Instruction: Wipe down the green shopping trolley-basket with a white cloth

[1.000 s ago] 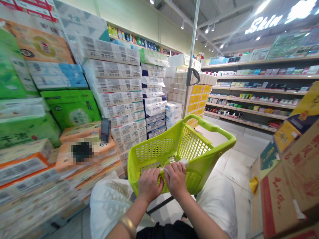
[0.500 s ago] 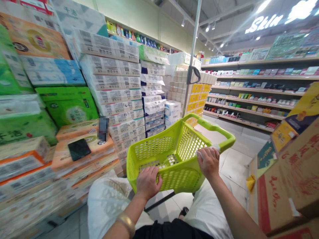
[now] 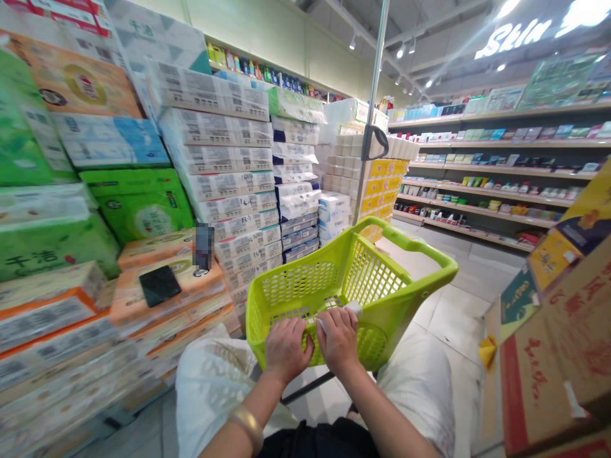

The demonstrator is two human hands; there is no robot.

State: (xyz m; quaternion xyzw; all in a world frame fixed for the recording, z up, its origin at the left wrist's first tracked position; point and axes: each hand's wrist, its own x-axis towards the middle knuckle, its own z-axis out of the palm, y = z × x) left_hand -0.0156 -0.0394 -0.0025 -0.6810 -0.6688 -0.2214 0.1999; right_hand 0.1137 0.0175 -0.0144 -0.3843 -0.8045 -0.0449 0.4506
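Observation:
A lime-green plastic shopping cart (image 3: 398, 321) stands between my knees, its perforated basket facing up. My left hand (image 3: 287, 346) is closed over the near rim, fingers curled inside the basket. Right beside it, my right hand (image 3: 338, 337) presses a crumpled white tissue (image 3: 354, 308) against the same rim, with its fingers closed. Part of the tissue is hidden under that hand. Inside, the visible part of the basket shows only its slotted floor.
Tissue packs rise in stacks on the left, with a dark flat device (image 3: 160, 285) lying on an orange pack (image 3: 128, 305). A metal pole (image 3: 375, 83) stands behind the cart. Cardboard boxes (image 3: 539, 381) flank the right; stocked shelves (image 3: 496, 166) line the back.
My right hand has slid left along the cart's near rim with the tissue, from near the handle to beside my left hand. The left hand keeps its grip.

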